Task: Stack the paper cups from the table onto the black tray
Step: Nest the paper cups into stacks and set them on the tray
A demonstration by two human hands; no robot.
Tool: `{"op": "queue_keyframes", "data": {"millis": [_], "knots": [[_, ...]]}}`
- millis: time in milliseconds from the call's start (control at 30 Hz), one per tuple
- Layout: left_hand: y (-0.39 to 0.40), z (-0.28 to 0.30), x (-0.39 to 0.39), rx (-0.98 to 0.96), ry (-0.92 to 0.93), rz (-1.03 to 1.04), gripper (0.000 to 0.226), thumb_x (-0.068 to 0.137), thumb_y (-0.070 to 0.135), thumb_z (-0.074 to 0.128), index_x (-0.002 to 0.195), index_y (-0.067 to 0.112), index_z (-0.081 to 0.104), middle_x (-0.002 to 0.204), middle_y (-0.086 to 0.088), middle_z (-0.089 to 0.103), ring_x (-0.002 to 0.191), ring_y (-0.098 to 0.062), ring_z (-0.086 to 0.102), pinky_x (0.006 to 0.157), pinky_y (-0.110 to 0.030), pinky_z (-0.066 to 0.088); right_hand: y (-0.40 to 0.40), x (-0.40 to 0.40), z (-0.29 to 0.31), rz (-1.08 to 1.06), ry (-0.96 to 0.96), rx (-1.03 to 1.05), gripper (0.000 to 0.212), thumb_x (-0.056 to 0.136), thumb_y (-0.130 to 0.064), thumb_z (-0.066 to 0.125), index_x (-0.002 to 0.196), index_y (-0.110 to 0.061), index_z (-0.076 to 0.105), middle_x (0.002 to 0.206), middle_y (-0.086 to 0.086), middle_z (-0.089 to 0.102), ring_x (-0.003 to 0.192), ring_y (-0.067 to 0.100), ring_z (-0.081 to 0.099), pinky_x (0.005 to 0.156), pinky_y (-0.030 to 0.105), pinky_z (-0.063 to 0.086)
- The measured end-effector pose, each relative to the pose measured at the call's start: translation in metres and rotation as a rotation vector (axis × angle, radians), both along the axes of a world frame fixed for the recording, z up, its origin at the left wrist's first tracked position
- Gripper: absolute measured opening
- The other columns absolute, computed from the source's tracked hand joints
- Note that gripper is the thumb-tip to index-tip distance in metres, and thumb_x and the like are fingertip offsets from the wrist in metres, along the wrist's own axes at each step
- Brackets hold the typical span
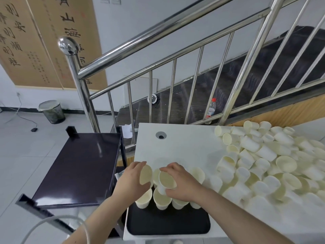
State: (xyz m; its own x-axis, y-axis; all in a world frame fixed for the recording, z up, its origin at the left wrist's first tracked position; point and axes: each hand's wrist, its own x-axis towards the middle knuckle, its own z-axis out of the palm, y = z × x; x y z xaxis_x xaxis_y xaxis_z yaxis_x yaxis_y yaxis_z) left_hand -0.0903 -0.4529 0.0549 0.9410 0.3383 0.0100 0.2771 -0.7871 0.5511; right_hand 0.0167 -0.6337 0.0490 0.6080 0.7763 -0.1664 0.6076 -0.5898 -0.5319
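- Black tray (167, 224) closest, on the near edge of the white table (184, 143), mostly bare at the front.
- Row of cups (161, 199) standing mouth-up along the tray's far side, likely set there so more cups can go on top.
- Left hand (131, 180) curled round one cup (145, 174), tipped so its mouth faces the camera.
- Right hand (179, 182) curled round another cup (167, 179), tipped too, just above the row.
- Both hands close together, each holding its own cup, probably about to set them down onto the row.
- Big pile (267, 164) of loose cups lying every which way on the right of the table, waiting their turn.
- Small round hole (161, 135) near the table's far edge.
- Dark cart (79, 168) just left of the table.
- Shiny stair rail (158, 67) behind, with a bottle (211, 108) on the dark steps.
- Bin (51, 111) on the tile floor by the wall, brown scrolls (44, 41) with writing above.
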Motion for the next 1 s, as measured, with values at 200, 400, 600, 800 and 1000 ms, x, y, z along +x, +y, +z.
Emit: {"op": "queue_keyframes", "data": {"millis": [200,400,600,800,1000], "knots": [[-0.003,-0.01,-0.012,0.028,0.095,-0.034,0.069,0.084,0.038,0.063,0.145,0.03,0.031,0.145,0.014,0.032,0.132,-0.009,0.034,0.093,-0.022,0.041,0.004,-0.018,-0.013,0.027,-0.032,-0.062,0.071,0.08,-0.034,0.062,0.145,-0.038,0.033,0.137,-0.016,0.029,0.125,0.007,0.038,0.099,0.025,0.039],[-0.009,-0.023,-0.014,0.068,0.184,-0.072,0.068,0.084,0.033,0.062,0.144,0.03,0.029,0.144,0.014,0.032,0.13,-0.011,0.034,0.087,-0.026,0.047,0.005,-0.025,-0.024,0.033,-0.045,-0.115,0.072,0.082,-0.03,0.064,0.146,-0.036,0.032,0.141,-0.013,0.028,0.128,0.011,0.037,0.097,0.027,0.042],[-0.012,-0.039,-0.015,0.094,0.238,-0.094,0.072,0.082,0.033,0.064,0.144,0.03,0.028,0.144,0.013,0.031,0.13,-0.013,0.034,0.086,-0.027,0.048,0.007,-0.024,-0.036,0.036,-0.087,-0.206,0.078,0.075,-0.037,0.068,0.144,-0.036,0.031,0.139,-0.012,0.028,0.128,0.012,0.034,0.093,0.041,0.049],[-0.008,-0.05,-0.015,0.108,0.256,-0.079,0.068,0.083,0.033,0.064,0.143,0.032,0.032,0.14,0.01,0.035,0.127,-0.014,0.036,0.085,-0.027,0.049,0.012,-0.023,-0.043,0.064,-0.103,-0.236,0.07,0.08,-0.031,0.068,0.142,-0.029,0.037,0.139,-0.006,0.032,0.129,0.015,0.035,0.094,0.036,0.046],[-0.006,-0.055,-0.013,0.115,0.246,-0.056,0.065,0.084,0.03,0.065,0.14,0.033,0.034,0.139,0.011,0.035,0.125,-0.012,0.038,0.087,-0.027,0.05,0.015,-0.022,-0.047,0.059,-0.126,-0.251,0.065,0.084,-0.024,0.065,0.142,-0.025,0.038,0.139,-0.005,0.034,0.125,0.018,0.041,0.086,0.032,0.044]]}}
